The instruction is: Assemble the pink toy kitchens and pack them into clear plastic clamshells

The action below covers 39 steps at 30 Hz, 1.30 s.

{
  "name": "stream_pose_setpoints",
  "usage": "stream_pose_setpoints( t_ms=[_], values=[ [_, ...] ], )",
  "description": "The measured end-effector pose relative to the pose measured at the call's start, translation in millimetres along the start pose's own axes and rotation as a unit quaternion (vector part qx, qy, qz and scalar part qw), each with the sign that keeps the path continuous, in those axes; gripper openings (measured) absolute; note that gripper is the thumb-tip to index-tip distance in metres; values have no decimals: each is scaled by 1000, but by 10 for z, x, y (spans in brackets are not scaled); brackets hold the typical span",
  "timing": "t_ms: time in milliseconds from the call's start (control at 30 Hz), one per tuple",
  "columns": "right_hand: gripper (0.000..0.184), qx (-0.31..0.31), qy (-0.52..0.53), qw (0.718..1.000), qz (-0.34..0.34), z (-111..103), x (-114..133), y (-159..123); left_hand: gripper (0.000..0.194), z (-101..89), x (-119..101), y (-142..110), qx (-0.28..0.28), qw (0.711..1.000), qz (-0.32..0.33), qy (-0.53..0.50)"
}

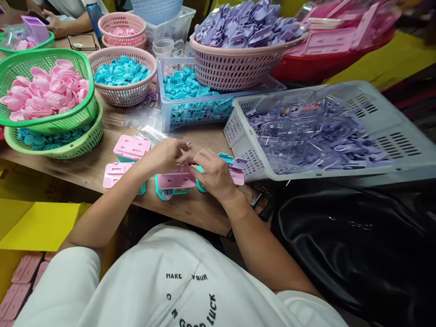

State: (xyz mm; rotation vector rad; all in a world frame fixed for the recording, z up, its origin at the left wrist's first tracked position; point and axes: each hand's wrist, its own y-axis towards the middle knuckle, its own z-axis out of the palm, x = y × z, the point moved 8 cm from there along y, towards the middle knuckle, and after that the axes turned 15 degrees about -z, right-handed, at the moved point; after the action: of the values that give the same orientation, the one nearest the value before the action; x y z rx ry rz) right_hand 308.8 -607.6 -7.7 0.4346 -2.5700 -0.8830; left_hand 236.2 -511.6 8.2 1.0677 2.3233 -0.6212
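My left hand [166, 156] and my right hand [214, 175] meet fingertip to fingertip over a pink-topped teal toy box [176, 180] near the table's front edge. Both hands have their fingers pinched together; what they hold is too small or hidden to name. A tiny purple bit [189, 144] shows by my left fingertips. Behind my left wrist is another pink-topped box [132, 147], and a further pink-topped box [114, 175] is partly covered by the forearm. Right of my right hand, a pink piece [237, 176] lies under purple and blue parts [238, 162].
A grey crate [252, 156] with purple and clear plastic parts stands to the right. Behind are a blue crate [165, 113] and a pink basket [218, 63] of purple pieces. A green basket [90, 86] is stacked at left. A black bag [340, 254] and yellow carton [37, 225] flank me.
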Motion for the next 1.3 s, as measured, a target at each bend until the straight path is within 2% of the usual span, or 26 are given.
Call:
stream_pose_setpoints(
  t_ms=[67,167,333,400,467,767,967,1167,1300],
  values=[
    [19,12,4,1000,-9,26,24,-8,25,30,59,27,25,999,-13,-26],
    [20,-6,70,997,10,1,0,-41,22,75,77,42,53,996,11,-67],
    [17,-21,205,967,151,95,-210,-166,21,114,68,53,31,996,30,-76],
    [25,-39,239,949,203,139,-285,-211,20,129,77,63,24,997,15,-76],
    [32,-50,255,939,227,153,-324,-221,18,140,90,74,21,997,0,-74],
    [23,-1,265,941,212,70,-341,-82,10,221,196,164,41,989,-46,-133],
    [23,-8,281,935,215,133,-391,-55,14,190,259,160,22,987,-84,-133],
    [16,-15,233,955,181,77,-361,11,11,98,204,140,-25,992,-82,-91],
    [13,-1,215,963,161,61,-338,30,12,94,172,127,-24,994,-77,-75]
  ],
)
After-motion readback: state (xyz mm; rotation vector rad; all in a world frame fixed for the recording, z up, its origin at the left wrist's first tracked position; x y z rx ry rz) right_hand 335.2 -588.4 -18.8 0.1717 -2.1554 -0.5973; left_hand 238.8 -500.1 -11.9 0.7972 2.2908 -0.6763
